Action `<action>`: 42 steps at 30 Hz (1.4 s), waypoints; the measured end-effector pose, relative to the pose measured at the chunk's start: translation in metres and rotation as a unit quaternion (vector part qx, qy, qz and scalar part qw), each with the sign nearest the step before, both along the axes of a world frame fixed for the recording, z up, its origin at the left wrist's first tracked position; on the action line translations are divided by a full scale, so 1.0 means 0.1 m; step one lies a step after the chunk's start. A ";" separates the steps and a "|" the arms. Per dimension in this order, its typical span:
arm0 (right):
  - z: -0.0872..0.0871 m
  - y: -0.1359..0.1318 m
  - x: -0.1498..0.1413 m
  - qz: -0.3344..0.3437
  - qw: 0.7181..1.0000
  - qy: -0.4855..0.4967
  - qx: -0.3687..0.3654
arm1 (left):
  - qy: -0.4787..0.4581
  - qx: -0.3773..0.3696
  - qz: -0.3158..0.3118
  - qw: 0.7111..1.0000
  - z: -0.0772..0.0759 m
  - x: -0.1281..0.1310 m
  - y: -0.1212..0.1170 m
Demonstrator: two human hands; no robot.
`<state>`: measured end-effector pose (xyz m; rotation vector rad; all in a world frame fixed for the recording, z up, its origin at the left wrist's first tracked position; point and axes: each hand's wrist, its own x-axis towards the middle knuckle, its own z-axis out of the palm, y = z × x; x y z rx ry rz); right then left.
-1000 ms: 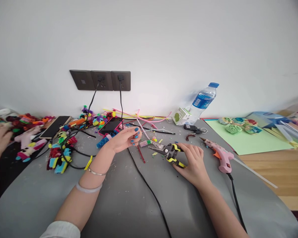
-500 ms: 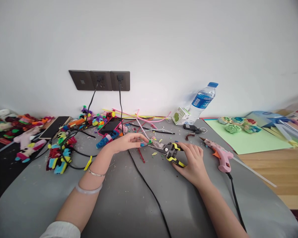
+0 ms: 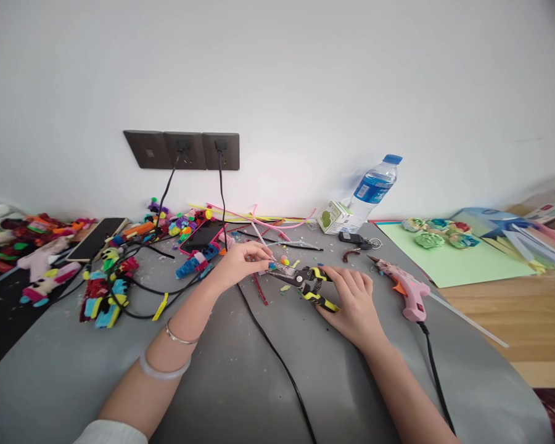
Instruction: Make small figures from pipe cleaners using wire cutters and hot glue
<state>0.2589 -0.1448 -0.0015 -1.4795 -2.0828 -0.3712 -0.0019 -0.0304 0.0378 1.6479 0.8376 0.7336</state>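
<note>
My right hand (image 3: 351, 299) is wrapped round the yellow-and-black handles of a pair of pliers (image 3: 300, 279), whose jaws point left. The handles are spread apart. At the tips of the jaws, my left hand (image 3: 243, 264) has its thumb and fingers pinched together. Whatever sits between them is too small to make out. Small pompoms (image 3: 283, 260) lie just behind the jaws. A red glittery pipe cleaner (image 3: 259, 290) and green scraps are on the grey table (image 3: 240, 382) below.
A pink glue gun (image 3: 409, 290) with a black cord lies at right, near green paper (image 3: 472, 265) bearing paper flowers. A water bottle (image 3: 374, 188) and small carton (image 3: 333, 216) stand behind. Pipe-cleaner figures (image 3: 104, 293), phones and black cables (image 3: 268, 345) spread leftward.
My left hand has shifted slightly right and its fingers have drawn closer together at the jaws. The green bit seen at its fingertips no longer shows. The whole view has moved slightly.
</note>
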 end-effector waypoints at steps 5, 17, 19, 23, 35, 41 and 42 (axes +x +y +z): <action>0.00 0.00 -0.01 0.000 1.000 -0.003 -0.001 | 0.023 -0.026 0.016 0.999 0.06 0.01 -0.03; 0.00 0.01 0.00 0.005 1.000 0.005 -0.015 | 0.015 -0.103 0.014 0.995 0.13 0.02 -0.06; 0.00 0.01 0.00 0.003 1.000 0.012 -0.015 | 0.012 -0.079 0.014 0.997 0.11 0.03 -0.06; -0.01 0.01 0.01 0.003 1.000 0.021 -0.012 | -0.005 -0.040 0.005 0.999 0.06 0.03 -0.04; -0.02 0.00 0.03 0.014 0.999 0.031 -0.005 | -0.042 -0.043 -0.015 0.998 0.04 0.03 -0.04; -0.02 0.00 0.05 0.022 0.998 0.055 -0.010 | -0.120 -0.015 -0.009 0.993 0.00 0.12 -0.07; -0.02 0.00 0.05 0.025 0.998 0.059 -0.012 | -0.128 -0.001 -0.011 0.992 -0.01 0.13 -0.08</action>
